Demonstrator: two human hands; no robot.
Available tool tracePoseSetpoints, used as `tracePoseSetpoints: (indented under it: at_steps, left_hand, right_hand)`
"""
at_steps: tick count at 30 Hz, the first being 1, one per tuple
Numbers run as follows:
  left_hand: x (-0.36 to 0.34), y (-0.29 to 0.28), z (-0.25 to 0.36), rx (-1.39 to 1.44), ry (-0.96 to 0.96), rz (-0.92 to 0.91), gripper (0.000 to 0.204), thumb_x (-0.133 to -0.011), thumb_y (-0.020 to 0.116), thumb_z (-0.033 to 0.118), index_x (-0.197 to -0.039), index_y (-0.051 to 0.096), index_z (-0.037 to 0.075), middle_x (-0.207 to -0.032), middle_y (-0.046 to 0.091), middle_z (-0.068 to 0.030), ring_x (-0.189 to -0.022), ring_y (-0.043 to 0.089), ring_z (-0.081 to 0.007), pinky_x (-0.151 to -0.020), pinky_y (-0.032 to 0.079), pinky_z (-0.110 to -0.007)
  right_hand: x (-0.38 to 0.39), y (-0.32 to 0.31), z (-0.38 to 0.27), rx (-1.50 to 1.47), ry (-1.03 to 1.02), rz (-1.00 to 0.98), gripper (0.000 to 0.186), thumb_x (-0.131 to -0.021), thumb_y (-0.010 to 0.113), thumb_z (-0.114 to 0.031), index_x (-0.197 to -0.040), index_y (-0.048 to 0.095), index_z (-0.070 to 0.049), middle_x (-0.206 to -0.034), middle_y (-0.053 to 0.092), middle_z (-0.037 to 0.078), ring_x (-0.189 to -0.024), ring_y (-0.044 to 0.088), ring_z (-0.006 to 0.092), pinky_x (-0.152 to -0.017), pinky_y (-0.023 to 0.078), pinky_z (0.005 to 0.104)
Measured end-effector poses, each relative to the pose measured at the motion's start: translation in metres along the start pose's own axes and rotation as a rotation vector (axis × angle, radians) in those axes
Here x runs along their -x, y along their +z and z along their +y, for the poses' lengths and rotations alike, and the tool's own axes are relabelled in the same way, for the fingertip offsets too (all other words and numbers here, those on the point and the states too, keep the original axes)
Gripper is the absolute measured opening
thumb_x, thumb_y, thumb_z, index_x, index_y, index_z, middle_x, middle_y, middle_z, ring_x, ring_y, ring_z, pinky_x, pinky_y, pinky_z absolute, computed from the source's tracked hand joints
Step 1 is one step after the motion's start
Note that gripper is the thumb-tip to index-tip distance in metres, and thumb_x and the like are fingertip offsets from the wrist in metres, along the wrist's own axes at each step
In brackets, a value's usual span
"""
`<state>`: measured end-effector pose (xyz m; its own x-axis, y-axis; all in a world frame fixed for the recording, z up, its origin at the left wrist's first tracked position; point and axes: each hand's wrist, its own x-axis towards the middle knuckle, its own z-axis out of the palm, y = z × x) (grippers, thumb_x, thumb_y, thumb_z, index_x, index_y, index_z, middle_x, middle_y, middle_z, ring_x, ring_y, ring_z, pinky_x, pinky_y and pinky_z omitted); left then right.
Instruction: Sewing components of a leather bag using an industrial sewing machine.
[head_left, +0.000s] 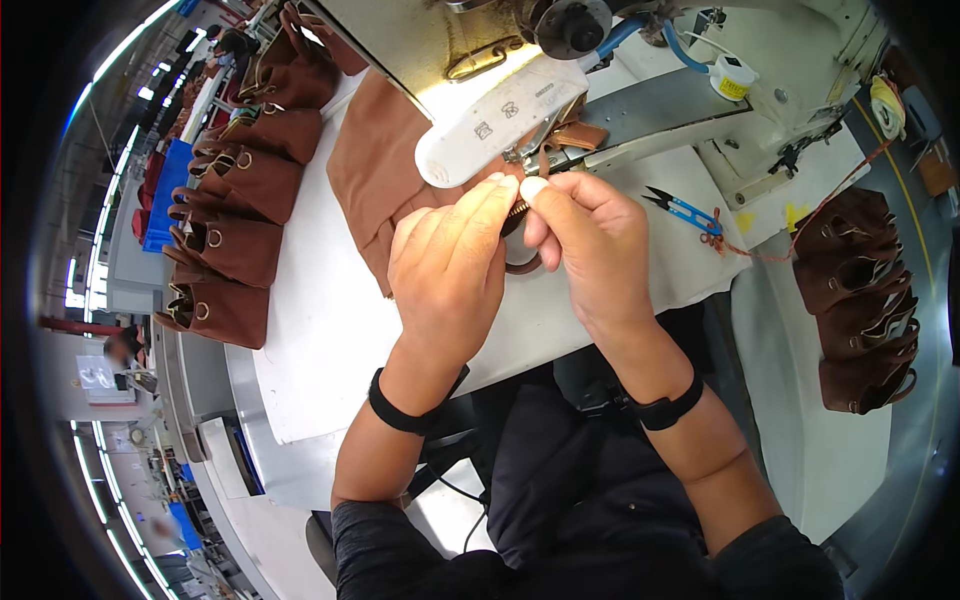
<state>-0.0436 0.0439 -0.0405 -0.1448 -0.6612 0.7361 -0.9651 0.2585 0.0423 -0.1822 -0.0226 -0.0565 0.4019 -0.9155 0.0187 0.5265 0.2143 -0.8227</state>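
A brown leather bag [378, 165] lies under the sewing machine's white lamp-lit head [500, 125]. My left hand [450, 265] rests on the bag, fingers pressed together, its fingertips gripping the edge close to the presser foot [530, 160]. Just right of it, my right hand [595, 245] is closed in a pinch on the same edge. Between the two hands shows a short gold-toothed zipper [517, 208]. A narrow brown strip rises from my right thumb toward the foot. My fingers hide most of the gripped edge. Below them a brown handle loop [525, 267] peeks out.
Blue thread snips [685, 210] lie on the white table right of my right hand, near orange thread [760, 255]. Several brown bags [240, 235] stand in a row at the left. More brown bags [860, 310] line the right side. A thread cone [887, 108] stands at far right.
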Motion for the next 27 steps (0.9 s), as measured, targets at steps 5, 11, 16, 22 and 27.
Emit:
tracePoseSetpoints:
  at_steps: [5,11,16,22,27]
  left_hand:
    - [0.002,0.008,0.005,-0.022,-0.024,0.049,0.043,-0.079,0.07,-0.009,-0.12,0.071,0.005,-0.118,0.075,-0.0076,-0.093,0.071,-0.0198,-0.077,0.05,-0.032]
    - [0.005,0.02,0.011,0.029,-0.102,0.135,0.038,-0.082,0.071,-0.004,-0.119,0.072,0.006,-0.119,0.075,-0.0058,-0.09,0.071,-0.0168,-0.074,0.048,-0.031]
    - [0.006,0.017,0.012,-0.004,-0.09,0.117,0.036,-0.082,0.072,-0.003,-0.117,0.074,0.006,-0.118,0.075,-0.0054,-0.087,0.07,-0.0173,-0.073,0.048,-0.031]
    - [0.003,0.019,0.008,-0.012,-0.101,0.133,0.034,-0.081,0.073,0.0,-0.114,0.074,0.006,-0.116,0.076,-0.0047,-0.089,0.069,-0.019,-0.081,0.048,-0.032]
    - [0.002,0.022,0.005,-0.006,-0.09,0.163,0.031,-0.083,0.072,0.0,-0.113,0.074,0.007,-0.115,0.076,-0.0047,-0.094,0.07,-0.02,-0.084,0.048,-0.033]
  right_hand:
    - [-0.001,-0.006,-0.005,0.049,0.007,-0.055,0.017,-0.098,0.068,-0.016,-0.091,0.069,-0.001,-0.07,0.067,0.0,-0.054,0.051,0.0018,-0.05,0.039,0.0192]
    - [-0.003,-0.011,-0.012,0.174,-0.011,-0.138,0.016,-0.1,0.066,-0.013,-0.099,0.071,0.002,-0.073,0.069,0.002,-0.056,0.053,0.0025,-0.051,0.041,0.0191]
    - [-0.008,-0.013,-0.006,0.096,-0.016,-0.12,0.014,-0.099,0.067,-0.012,-0.098,0.071,0.001,-0.072,0.069,0.002,-0.055,0.052,0.0023,-0.051,0.04,0.0188]
    - [-0.008,-0.008,-0.004,0.066,-0.01,-0.065,0.014,-0.097,0.069,-0.013,-0.096,0.071,0.001,-0.071,0.068,0.003,-0.054,0.052,0.0026,-0.05,0.04,0.0191]
    - [-0.008,-0.001,-0.007,0.038,0.019,-0.02,0.015,-0.097,0.066,-0.011,-0.086,0.069,-0.001,-0.07,0.065,0.002,-0.053,0.051,0.0054,-0.052,0.04,0.0203]
